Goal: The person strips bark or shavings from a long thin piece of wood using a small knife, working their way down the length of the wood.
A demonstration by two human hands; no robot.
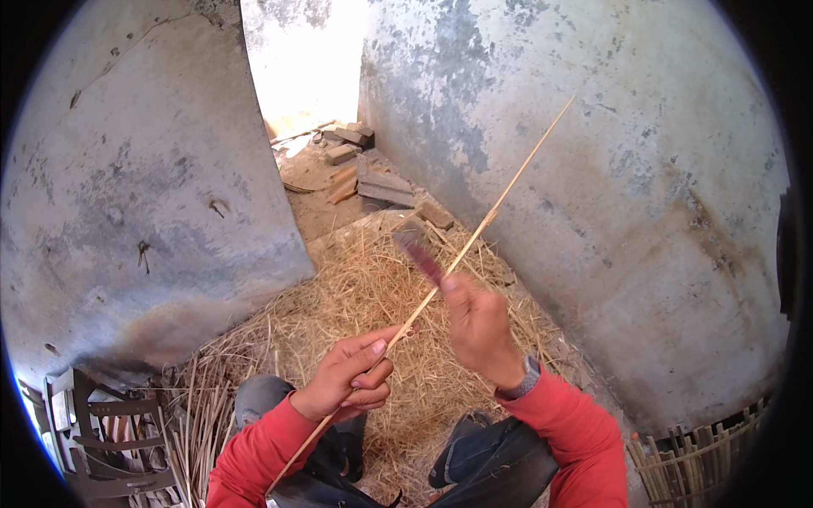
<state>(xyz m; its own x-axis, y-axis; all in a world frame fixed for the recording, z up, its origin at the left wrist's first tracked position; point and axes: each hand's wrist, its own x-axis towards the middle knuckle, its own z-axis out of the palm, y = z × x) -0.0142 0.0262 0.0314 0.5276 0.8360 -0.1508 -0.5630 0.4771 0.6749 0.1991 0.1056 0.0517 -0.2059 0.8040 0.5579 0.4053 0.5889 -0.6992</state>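
Note:
A long, thin, pale stick (523,173), which looks like split bamboo or cane, runs slantwise from my lap up to the far right. Its lower part lies in my left hand (354,372), whose fingers are wrapped round it with the forefinger stretched along it. My right hand (483,328) is closed on a knife (423,261), smeared by motion, with a dark red part by the hand and a greyish end pointing away. The knife crosses close to the middle of the stick; whether it touches cannot be made out. A rough, frayed spot shows on the stick beyond the knife.
Straw-like shavings (339,296) cover the floor around my feet. Thin sticks (207,406) lie at the left beside a dark wooden frame (110,432). A slatted basket-like thing (699,466) stands lower right. Bricks (385,186) lie ahead, between two worn walls (610,212).

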